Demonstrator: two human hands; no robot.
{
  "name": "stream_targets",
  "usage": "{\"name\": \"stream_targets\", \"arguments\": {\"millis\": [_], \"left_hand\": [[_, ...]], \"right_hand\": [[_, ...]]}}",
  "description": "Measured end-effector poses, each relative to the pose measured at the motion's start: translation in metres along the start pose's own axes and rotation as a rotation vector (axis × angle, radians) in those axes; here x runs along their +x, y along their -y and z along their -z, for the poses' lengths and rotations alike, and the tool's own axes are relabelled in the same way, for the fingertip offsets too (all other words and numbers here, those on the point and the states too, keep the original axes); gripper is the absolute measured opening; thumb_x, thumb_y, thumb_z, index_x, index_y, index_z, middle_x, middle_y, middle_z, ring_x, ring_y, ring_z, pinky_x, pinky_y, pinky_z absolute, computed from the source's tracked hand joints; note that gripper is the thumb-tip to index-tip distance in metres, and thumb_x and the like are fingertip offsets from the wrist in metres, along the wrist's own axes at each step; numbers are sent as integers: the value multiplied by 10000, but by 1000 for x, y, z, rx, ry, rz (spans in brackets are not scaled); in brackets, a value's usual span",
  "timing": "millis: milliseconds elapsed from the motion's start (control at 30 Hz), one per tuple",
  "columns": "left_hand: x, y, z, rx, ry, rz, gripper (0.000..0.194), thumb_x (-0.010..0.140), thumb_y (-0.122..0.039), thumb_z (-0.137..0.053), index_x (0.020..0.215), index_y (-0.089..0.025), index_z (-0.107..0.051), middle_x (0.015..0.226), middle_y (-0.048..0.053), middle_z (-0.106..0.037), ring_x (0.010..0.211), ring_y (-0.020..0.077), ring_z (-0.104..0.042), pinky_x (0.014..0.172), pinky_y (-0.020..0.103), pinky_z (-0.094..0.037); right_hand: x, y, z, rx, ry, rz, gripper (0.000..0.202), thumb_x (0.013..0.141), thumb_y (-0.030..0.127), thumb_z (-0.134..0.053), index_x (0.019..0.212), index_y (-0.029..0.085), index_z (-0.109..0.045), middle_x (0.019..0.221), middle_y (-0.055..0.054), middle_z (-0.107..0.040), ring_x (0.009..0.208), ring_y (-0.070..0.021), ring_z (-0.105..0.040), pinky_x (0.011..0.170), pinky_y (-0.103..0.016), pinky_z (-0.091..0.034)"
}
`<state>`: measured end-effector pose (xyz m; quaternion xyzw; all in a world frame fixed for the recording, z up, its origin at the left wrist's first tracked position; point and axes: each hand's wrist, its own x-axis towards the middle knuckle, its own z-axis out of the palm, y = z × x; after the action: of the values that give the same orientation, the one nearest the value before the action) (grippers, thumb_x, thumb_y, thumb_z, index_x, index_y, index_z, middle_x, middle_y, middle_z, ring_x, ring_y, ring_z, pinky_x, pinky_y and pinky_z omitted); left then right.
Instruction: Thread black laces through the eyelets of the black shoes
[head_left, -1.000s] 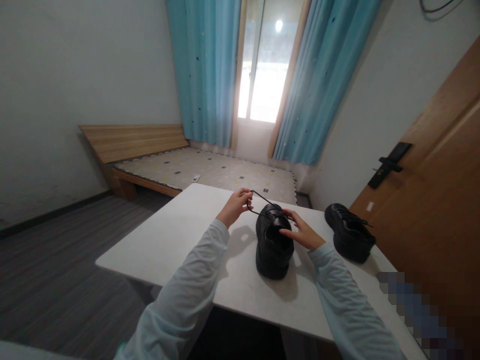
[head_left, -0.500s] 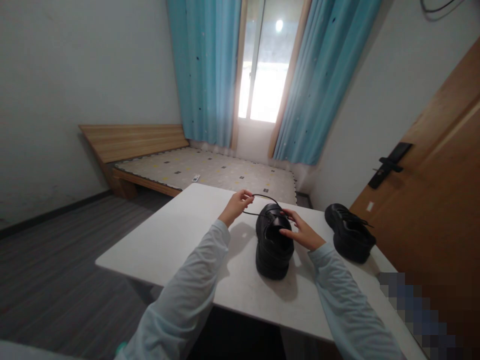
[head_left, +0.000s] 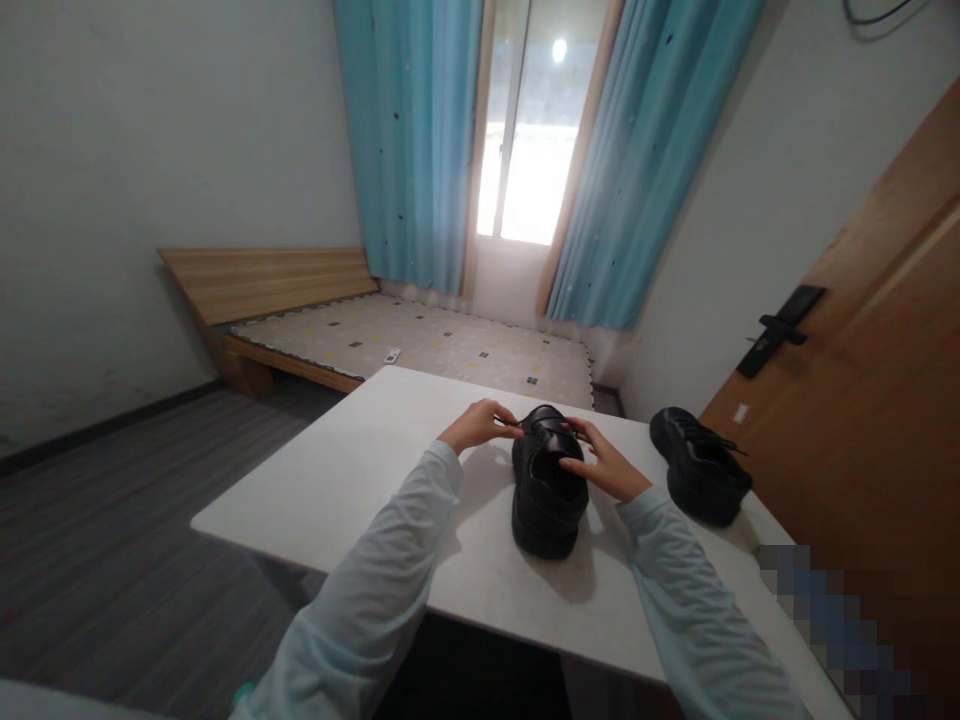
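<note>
Two bare hands met at a chunky black leather lace-up shoe, which stood upright, heel toward the person, on a white, smooth-topped rectangular counter. At the shoe's left side, the left hand pinched a thin black cord lace between thumb and fingers, close to the upper. At the shoe's right side, the right hand had its thumb at the rim of the opening and its other fingers by the lacing, spread apart from the thumb; whether they also gripped a lace could not be told. Pale blue-grey long sleeves covered both arms. To the shoe's right, well apart from it, a matching black leather shoe stood near the counter's edge. Beyond the shoe was a low wooden bed with a patterned beige mattress, a small white device resting on it. Farther behind the shoe, dotted turquoise curtains flanked a bright window, while a brown wooden door stood off to its right.
</note>
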<state>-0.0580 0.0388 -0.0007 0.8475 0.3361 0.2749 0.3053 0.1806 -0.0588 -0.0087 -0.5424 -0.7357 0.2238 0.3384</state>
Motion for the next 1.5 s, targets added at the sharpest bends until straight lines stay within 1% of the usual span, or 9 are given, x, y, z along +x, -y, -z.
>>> {"name": "stream_targets", "arguments": {"millis": [267,433,667,933,1100,1200,1300,1400,1500], "left_hand": [[1,2,1,93,-4,15,276,723,-377,-639,850,-149,-727,801,52,-691,717,140,-572,645,218,-389],[1,3,1,69,-39,34,256,732,-365,-612,829,-153,-719,807,48,-685,677,134,-545,623,227,-391],[1,0,2,24,-95,26,231,731,-341,-605,820,-158,-715,804,49,-688,695,145,-559,658,240,-415],[4,-1,1,-39,-302,-39,234,776,-349,-578,830,-145,-680,818,46,-670,778,150,-573,745,252,-436],[3,-9,-1,-103,-386,-66,233,791,-363,-568,857,-159,-660,855,37,-667,814,150,-586,770,262,-447],[1,-16,-2,-98,-411,-94,233,791,-377,-573,867,-171,-653,890,39,-665,854,156,-585,793,268,-445],[-1,-23,-6,-68,-406,-170,223,799,-378,-572,853,-176,-650,880,42,-659,862,157,-577,811,273,-432],[-1,-27,-11,-21,-374,-238,192,803,-351,-578,842,-178,-653,854,43,-656,850,157,-566,817,277,-417],[-2,-30,-14,15,-318,-271,178,808,-337,-576,837,-183,-659,828,39,-655,831,156,-554,817,279,-406]], "right_hand": [[0,-1,0,2,3,-13,738,681,483,-658,1302,224,-354,1325,-153,-468,1235,-296,-437,990,-506,-356],[0,-2,0,-6,-2,-4,737,683,481,-658,1304,225,-354,1331,-155,-458,1216,-297,-455,979,-509,-366],[0,-2,0,-12,-3,12,721,694,479,-656,1301,232,-356,1318,-153,-469,1218,-292,-452,980,-514,-363],[0,-1,0,-13,1,-2,723,701,492,-647,1302,213,-358,1331,-156,-458,1219,-281,-451,988,-496,-357],[0,1,-1,-6,-25,15,674,725,504,-620,1291,222,-389,1317,-136,-486,1216,-269,-459,988,-479,-361],[1,6,-2,-8,-74,43,637,740,507,-603,1280,226,-413,1316,-130,-490,1209,-269,-466,982,-471,-372],[0,14,-3,-27,-177,91,595,765,493,-582,1280,236,-431,1305,-118,-505,1201,-269,-473,984,-470,-376],[-1,23,-3,-97,-298,187,531,794,456,-564,1276,258,-463,1273,-91,-540,1197,-268,-477,1011,-469,-356],[-2,32,-4,-210,-378,299,543,793,433,-578,1297,264,-466,1298,-83,-521,1221,-272,-450,1047,-458,-329]]}}
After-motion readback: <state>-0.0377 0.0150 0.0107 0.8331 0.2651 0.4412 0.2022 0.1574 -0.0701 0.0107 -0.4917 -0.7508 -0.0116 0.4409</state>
